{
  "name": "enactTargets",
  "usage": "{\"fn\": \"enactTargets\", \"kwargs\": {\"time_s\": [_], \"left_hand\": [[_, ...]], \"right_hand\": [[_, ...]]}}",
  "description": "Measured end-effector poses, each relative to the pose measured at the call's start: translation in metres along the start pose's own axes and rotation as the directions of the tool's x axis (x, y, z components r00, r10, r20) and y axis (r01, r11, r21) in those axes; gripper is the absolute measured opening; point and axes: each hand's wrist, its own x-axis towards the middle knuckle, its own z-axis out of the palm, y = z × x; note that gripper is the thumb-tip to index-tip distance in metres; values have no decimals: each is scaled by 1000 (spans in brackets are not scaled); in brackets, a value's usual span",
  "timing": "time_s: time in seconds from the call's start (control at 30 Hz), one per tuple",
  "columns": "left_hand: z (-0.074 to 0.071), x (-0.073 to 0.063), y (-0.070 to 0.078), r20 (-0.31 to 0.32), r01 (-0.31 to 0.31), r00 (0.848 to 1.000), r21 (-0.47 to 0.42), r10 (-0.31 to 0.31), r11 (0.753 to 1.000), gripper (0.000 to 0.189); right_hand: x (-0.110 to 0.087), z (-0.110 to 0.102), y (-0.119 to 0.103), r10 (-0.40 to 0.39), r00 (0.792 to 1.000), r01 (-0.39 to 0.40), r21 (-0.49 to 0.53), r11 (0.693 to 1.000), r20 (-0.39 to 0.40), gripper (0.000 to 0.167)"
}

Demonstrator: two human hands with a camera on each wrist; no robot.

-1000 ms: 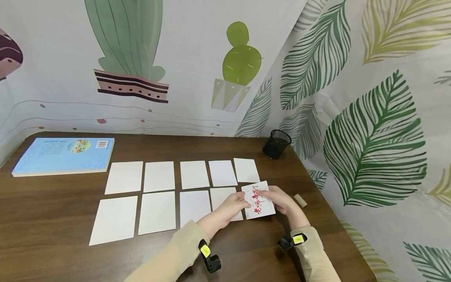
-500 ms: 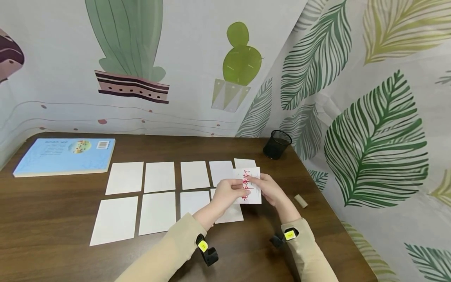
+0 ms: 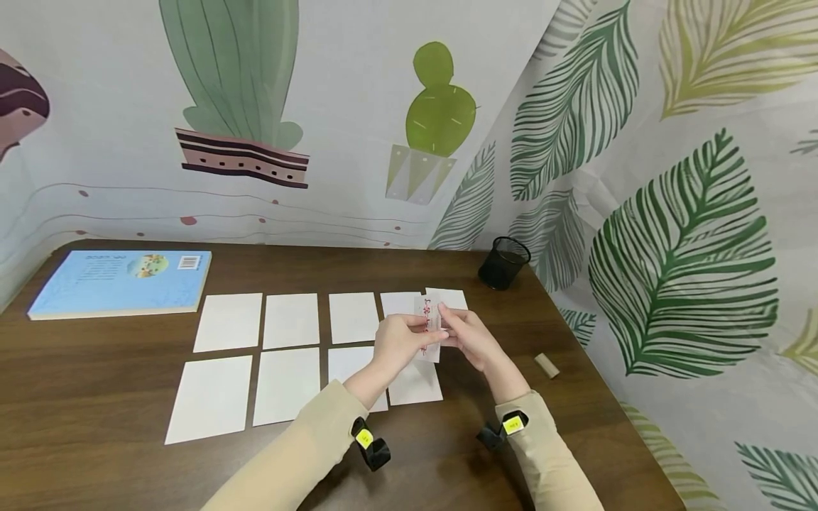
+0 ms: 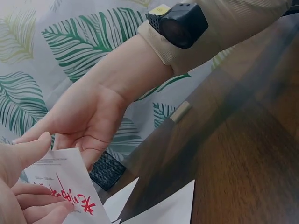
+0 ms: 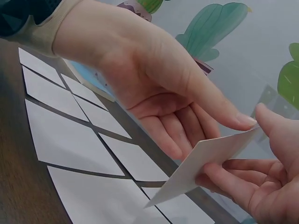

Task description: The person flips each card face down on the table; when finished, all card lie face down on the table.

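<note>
A white card with red handwriting [image 3: 422,305] is held above the right end of the laid-out cards, turned nearly edge-on to the head view. My left hand [image 3: 396,344] grips its left side, thumb forward. At its right edge my right hand [image 3: 471,339] pinches it between thumb and fingers. The left wrist view shows the red strokes on the written card [image 4: 70,175], partly covered by fingers. From the right wrist, the card's plain side [image 5: 191,161] faces the camera, and both thumbs meet near its far corner.
White blank cards lie in two rows, including a near-left card [image 3: 209,399] and a far-left one [image 3: 228,323]. A blue book [image 3: 121,284] lies at the back left. A black mesh pen cup [image 3: 503,264] stands at the back right; a small beige block [image 3: 547,365] lies near the right edge.
Both hands have moved left and upward with the written card. Its face has turned from flat toward the head view to nearly edge-on. The laid-out cards have stayed put.
</note>
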Motion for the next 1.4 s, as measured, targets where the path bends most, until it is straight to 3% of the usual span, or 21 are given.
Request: {"fn": "enactTargets", "kwargs": {"time_s": [0.2, 0.37, 0.5, 0.6, 0.7, 0.83, 1.03, 1.23, 1.4], "left_hand": [[0, 0, -3, -15, -27, 1000, 2, 27, 1000, 45], [-5, -2, -3, 39, -20, 999, -108, 25, 994, 39], [-8, -4, -3, 96, 31, 995, -255, -6, 966, 35], [-8, -5, -3, 131, 71, 991, -325, -29, 943, 34], [-5, -7, -5, 165, 101, 985, -360, -44, 928, 34], [2, -6, -13, 208, 141, 976, -398, -61, 907, 35], [15, -5, -28, 244, 200, 964, -403, -106, 893, 36], [23, -7, -33, 303, 233, 945, -347, -126, 908, 39], [24, -8, -33, 329, 251, 933, -304, -147, 919, 42]], "right_hand": [[1, 3, 2, -8, 1000, 8, 0, 1000, 7, 75], [2, -1, 7, -13, 1000, 12, -63, 998, -11, 61], [3, -7, 17, -38, 998, 28, -147, 989, -60, 43], [3, -14, 26, -47, 991, 23, -190, 982, -124, 41], [4, -24, 34, -25, 986, -6, -183, 983, -166, 42], [2, -39, 41, 32, 989, -50, -122, 991, -144, 41], [-1, -57, 45, 145, 982, -157, -100, 983, -119, 33], [-7, -70, 49, 220, 969, -236, -149, 960, -115, 39], [-12, -78, 53, 244, 966, -256, -175, 951, -88, 49]]}}
